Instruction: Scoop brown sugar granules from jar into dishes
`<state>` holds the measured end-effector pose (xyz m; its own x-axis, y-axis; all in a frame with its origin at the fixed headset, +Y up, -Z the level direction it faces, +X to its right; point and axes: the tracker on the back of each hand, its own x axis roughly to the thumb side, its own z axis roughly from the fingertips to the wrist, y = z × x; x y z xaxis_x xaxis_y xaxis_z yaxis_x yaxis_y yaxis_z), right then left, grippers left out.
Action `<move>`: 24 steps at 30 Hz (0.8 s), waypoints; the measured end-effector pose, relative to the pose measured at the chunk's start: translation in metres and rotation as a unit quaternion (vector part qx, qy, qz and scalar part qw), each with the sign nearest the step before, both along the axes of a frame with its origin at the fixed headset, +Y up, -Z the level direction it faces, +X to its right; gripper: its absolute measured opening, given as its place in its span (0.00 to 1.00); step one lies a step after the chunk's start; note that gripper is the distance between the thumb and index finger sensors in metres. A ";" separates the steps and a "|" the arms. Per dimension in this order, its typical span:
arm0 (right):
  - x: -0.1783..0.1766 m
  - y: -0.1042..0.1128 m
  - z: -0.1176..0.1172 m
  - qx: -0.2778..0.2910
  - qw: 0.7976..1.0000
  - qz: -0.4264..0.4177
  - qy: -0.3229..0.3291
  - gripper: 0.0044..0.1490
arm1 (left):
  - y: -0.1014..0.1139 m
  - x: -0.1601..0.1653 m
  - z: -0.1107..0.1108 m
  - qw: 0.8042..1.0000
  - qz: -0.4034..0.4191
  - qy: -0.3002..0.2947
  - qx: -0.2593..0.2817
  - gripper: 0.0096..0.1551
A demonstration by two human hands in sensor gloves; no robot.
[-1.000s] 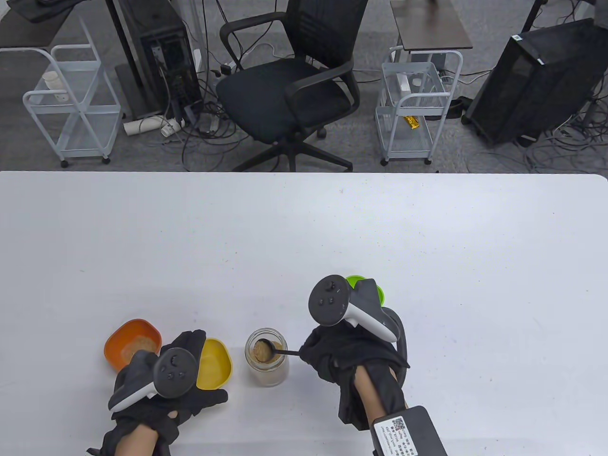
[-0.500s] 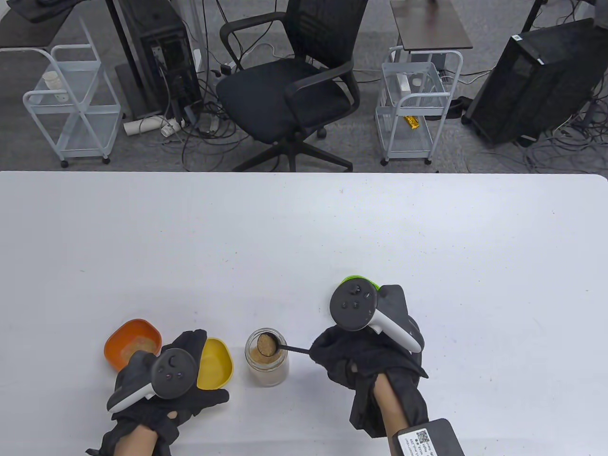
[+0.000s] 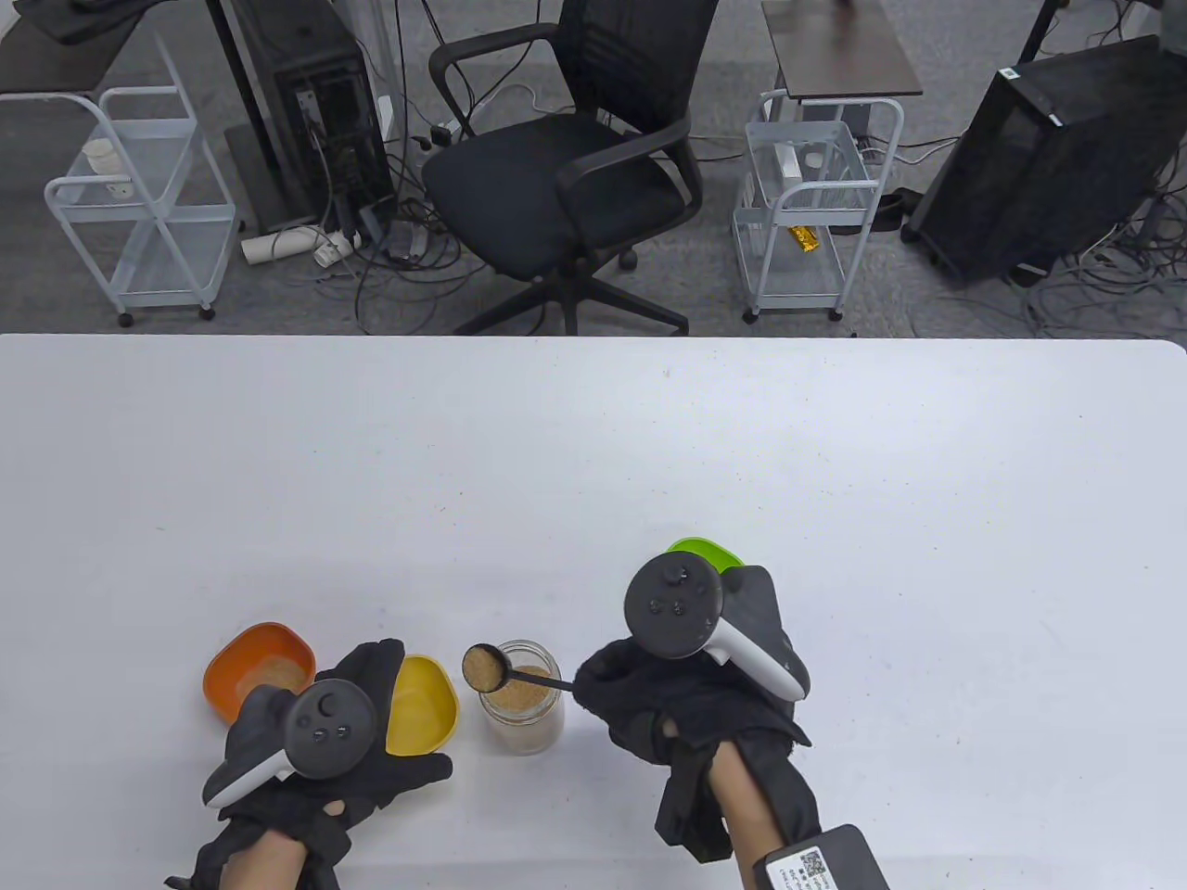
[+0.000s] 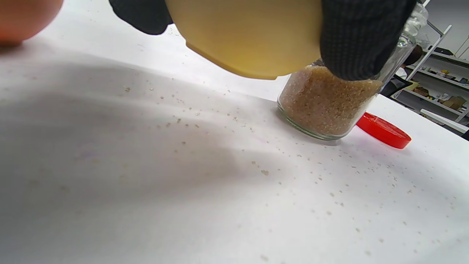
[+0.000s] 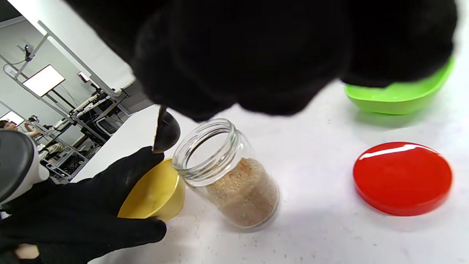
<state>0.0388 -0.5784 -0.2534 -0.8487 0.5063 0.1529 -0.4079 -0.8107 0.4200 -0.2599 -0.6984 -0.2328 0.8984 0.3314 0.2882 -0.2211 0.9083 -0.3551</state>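
Above jar (image 3: 522, 709), right hand (image 3: 686, 705) gripping loaded spoon (image 3: 483, 667); left hand (image 3: 325, 742) clasping yellow dish (image 3: 422, 706).

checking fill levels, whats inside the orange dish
A thin layer of brown sugar granules lies in the orange dish; its near part is hidden behind the left hand.

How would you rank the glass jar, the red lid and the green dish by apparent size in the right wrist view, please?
1. Clear glass jar of brown sugar
2. Round red lid, close behind it

Green plastic dish: unranked, since the black glove hides part of it and it sits farther from the camera.
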 end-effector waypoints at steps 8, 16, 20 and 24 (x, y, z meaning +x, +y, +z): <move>-0.043 -0.017 0.013 0.098 0.993 0.053 0.033 0.24 | 0.000 -0.001 0.000 1.000 -0.002 0.005 0.001 0.75; -0.066 -0.029 0.037 0.289 0.945 0.135 0.072 0.24 | 0.001 -0.003 0.000 1.000 0.003 0.008 0.002 0.75; -0.073 -0.036 0.054 0.390 0.897 0.178 0.107 0.24 | 0.001 -0.004 -0.001 1.000 0.009 0.010 0.000 0.75; -0.076 -0.043 0.069 0.486 0.838 0.205 0.142 0.24 | 0.001 -0.005 -0.001 1.000 0.014 0.012 -0.003 0.76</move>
<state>-0.0368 -0.6211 -0.1842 -0.7806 -0.2992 0.5488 -0.0067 -0.8740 -0.4859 -0.2650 -0.6979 -0.2340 0.8954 0.3581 0.2646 -0.2550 0.8996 -0.3546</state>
